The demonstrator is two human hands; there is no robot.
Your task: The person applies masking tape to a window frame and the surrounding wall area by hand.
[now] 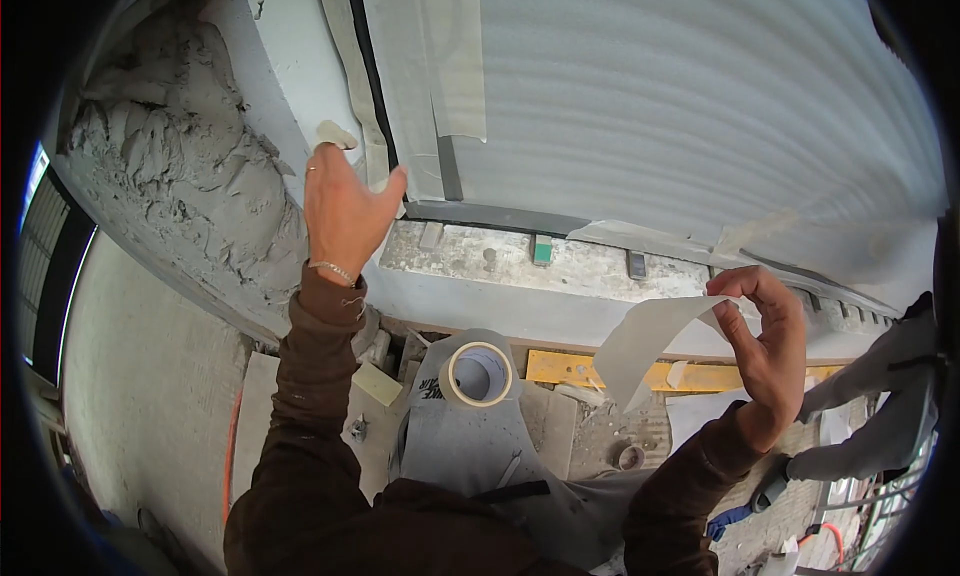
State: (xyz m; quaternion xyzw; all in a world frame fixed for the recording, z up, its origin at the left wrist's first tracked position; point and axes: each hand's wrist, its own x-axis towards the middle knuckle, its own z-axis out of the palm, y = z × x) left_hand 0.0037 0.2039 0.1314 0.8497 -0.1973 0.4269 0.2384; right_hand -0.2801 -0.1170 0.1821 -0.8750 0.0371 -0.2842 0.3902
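Note:
My left hand (345, 201) reaches up to the white frame beside the sheet-covered panel (650, 106). Its thumb is spread from the fingers, and a small beige piece of tape (336, 134) shows at the fingertips; whether the fingers grip it is unclear. On the right, my right hand (762, 346) pinches one end of a wide strip of pale tape (645, 341), which curls down to the left. A roll of masking tape (478, 374) rests at my lap, over the grey trousers.
Rough grey mortar (190, 166) covers the wall at left. Small wedges, one of them green (542, 249), stand on the sill (480, 261). A yellow level (590, 370) lies below. Another person's grey-clad legs (870, 416) are at right.

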